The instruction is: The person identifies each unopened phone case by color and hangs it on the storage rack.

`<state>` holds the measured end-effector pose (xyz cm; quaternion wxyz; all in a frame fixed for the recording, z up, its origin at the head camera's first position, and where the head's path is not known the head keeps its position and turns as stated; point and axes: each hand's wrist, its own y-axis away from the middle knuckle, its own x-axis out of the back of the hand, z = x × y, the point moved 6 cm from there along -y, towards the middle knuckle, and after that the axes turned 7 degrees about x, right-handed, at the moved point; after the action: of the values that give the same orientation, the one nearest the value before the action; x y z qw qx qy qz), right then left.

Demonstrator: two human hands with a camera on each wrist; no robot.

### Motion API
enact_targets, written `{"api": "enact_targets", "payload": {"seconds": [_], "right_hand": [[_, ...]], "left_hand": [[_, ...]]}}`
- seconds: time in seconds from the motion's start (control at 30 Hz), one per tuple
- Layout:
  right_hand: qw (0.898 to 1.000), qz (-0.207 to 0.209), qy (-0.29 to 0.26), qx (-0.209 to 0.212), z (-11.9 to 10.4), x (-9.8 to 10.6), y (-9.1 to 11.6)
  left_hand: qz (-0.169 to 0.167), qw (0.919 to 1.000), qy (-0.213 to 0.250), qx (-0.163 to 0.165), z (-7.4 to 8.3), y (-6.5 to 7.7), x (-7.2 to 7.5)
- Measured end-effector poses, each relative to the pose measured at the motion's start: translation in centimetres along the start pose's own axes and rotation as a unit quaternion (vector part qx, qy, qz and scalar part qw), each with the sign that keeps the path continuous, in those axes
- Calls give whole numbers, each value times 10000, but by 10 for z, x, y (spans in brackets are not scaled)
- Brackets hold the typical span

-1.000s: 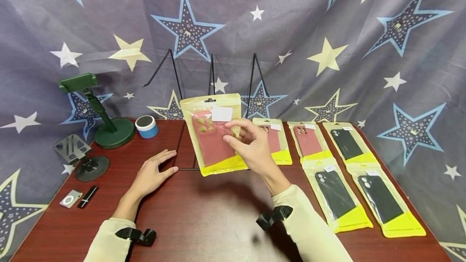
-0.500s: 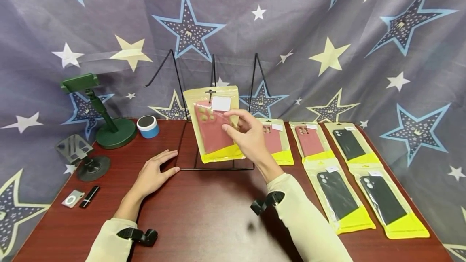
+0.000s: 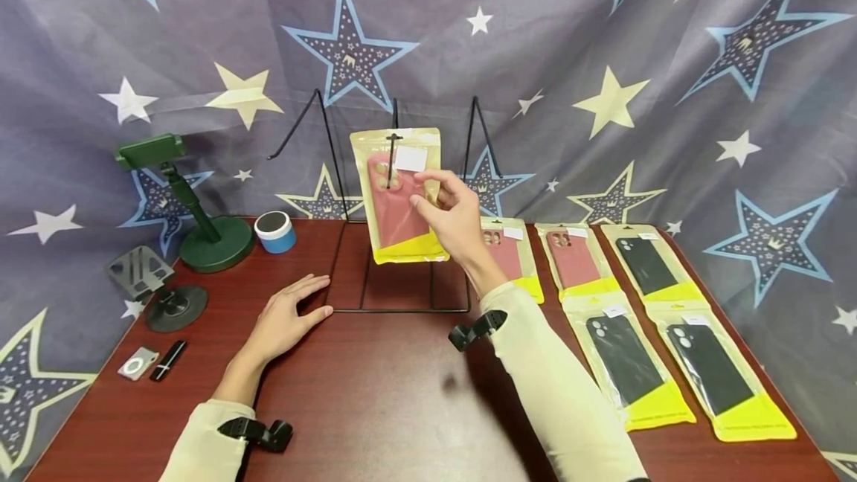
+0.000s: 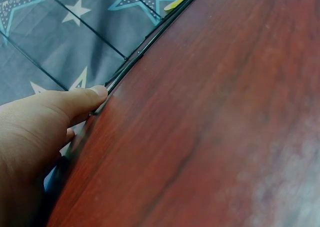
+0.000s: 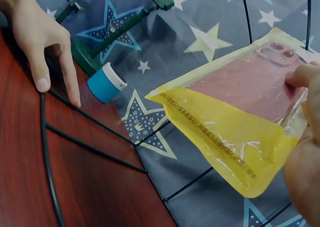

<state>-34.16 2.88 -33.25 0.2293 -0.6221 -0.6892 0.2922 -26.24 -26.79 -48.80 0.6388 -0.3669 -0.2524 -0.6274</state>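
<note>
My right hand (image 3: 460, 223) pinches the right side of a clear pouch (image 3: 405, 250) with a yellow bottom, a white label and a pink phone case inside. The pouch stands upright above the table, and the middle hook (image 3: 391, 158) of a black wire rack (image 3: 402, 311) passes through its hang hole; the hook's end shows in front of the case. In the right wrist view, thumb and fingers hold the pouch (image 5: 225, 152) by its edge. My left hand (image 3: 284, 322) lies at the rack base's front left corner, fingers extended; its thumb (image 4: 95, 93) touches the base wire.
At right lie several pouched phone cases, some pink (image 3: 572, 259), some black (image 3: 623, 359). A green phone stand (image 3: 214, 244), a small dark stand (image 3: 175, 307), a blue-white cylinder (image 3: 275, 233), a small silver square device (image 3: 137, 363) and a black stick (image 3: 168, 361) stand or lie at left.
My right hand has moved the pouch up and back toward the rack, and the middle hook now runs through its hang hole. My left hand has stayed at the rack's base.
</note>
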Motion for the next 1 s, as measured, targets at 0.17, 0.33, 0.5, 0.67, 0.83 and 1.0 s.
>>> {"api": "enact_targets", "payload": {"seconds": [0.17,0.33,0.5,0.67,0.83,1.0], "right_hand": [[10000,59,62,-47,9,0,-16],[9997,191,115,-125,19,-2,-31],[9995,247,150,-129,29,-10,-42],[9979,486,373,-215,34,-15,-51],[9929,877,644,-478,28,-10,-52],[9926,849,661,-565,19,-8,-48]], "left_hand": [[-22,10000,17,-3,3,-3,-1],[-2,10000,59,-32,4,-2,-1],[-8,10000,14,38,1,1,0],[47,10000,12,14,0,2,3],[44,10000,9,41,0,2,2],[9,10000,21,62,0,1,0]]}}
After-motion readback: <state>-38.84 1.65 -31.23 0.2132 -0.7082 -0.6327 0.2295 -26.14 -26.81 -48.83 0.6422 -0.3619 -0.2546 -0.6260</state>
